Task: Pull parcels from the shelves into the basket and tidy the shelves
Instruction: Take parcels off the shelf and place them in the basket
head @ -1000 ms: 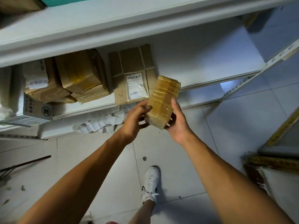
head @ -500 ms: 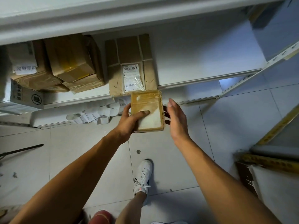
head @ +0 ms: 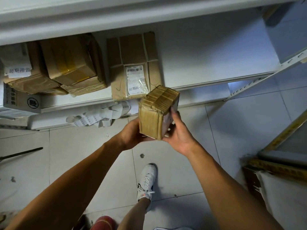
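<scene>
The small parcel (head: 157,112) is brown cardboard wrapped all over in shiny, see-through tape with ridges in it. One side has a smooth white paper label. The boxes (head: 69,67) on the shelf are dull brown cardboard, a bit crumpled, with shiny tape strips. The flat box (head: 134,63) has a white paper label under glossy plastic. The shelf (head: 207,60) is smooth white painted metal. Loose paper slips (head: 98,117) lie curled below. The floor (head: 83,155) is smooth pale tile. The shoe (head: 147,181) looks like white cloth.
</scene>
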Available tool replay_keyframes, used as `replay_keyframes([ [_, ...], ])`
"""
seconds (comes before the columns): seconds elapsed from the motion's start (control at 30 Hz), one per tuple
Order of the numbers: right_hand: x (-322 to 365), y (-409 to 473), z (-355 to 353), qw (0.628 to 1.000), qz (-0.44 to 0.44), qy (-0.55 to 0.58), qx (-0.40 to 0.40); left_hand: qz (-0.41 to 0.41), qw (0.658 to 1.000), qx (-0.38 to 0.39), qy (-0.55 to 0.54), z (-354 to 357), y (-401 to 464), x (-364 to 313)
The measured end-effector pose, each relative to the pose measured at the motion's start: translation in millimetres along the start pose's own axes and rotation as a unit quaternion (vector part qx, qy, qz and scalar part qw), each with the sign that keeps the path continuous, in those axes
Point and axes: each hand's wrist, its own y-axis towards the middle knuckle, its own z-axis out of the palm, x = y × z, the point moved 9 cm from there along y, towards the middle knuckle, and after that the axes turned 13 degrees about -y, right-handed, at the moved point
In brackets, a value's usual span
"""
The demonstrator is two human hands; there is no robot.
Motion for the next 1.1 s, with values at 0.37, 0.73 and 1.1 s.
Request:
replay_keyframes([
  [0.37,54.1,12.2,-41.2,0.955,-0.162,-0.051,-0.245,0.049,0.998,0.0,0.047,4.3,25.6,-43.4],
  [0.73,79.5,30.7,-87.6,0.925,-0.173,0.017,-0.338,0.176,0.959,-0.124,0.186,29.4,66.3,-73.4],
  [1.1,99.9,61.1,-84.4,0.898,-0.103,-0.102,-0.415,0.108,0.958,-0.266,-0.011,-75.5,60.3,-76.0],
])
